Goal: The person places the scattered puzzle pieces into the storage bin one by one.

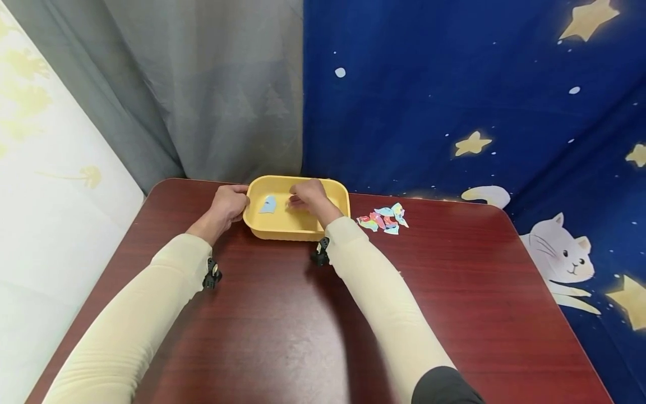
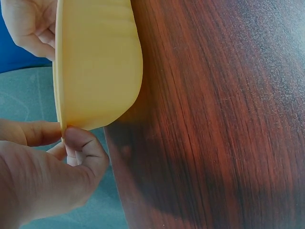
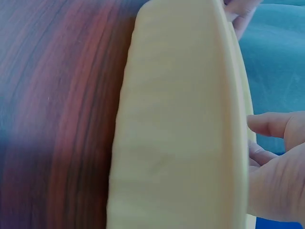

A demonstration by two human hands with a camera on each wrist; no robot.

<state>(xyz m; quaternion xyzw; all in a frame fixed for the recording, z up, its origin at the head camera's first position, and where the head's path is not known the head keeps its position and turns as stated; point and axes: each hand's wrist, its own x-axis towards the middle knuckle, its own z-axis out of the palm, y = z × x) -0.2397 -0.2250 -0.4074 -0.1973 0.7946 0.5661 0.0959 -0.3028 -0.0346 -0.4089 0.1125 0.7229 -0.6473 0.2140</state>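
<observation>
A yellow plastic basin (image 1: 282, 235) with rounded corners sits near the back edge of the table. My left hand (image 1: 229, 202) pinches its left rim, and the left wrist view shows thumb and fingers (image 2: 83, 143) on either side of that rim. My right hand (image 1: 309, 196) reaches over the near side into the basin, fingers bent downward. In the right wrist view the rim hides part of the right fingers (image 3: 269, 125), so I cannot tell whether they hold anything. On the basin floor, left of the right hand, lies a light blue flat piece (image 1: 269, 204).
Several colourful crumpled pieces (image 1: 384, 219) lie in a small heap right of the basin on the dark red wooden table (image 1: 262, 325). Behind the table hang a grey curtain (image 1: 227, 101) and a blue star-patterned one (image 1: 404, 112). A white patterned surface (image 1: 60, 185) stands along the left.
</observation>
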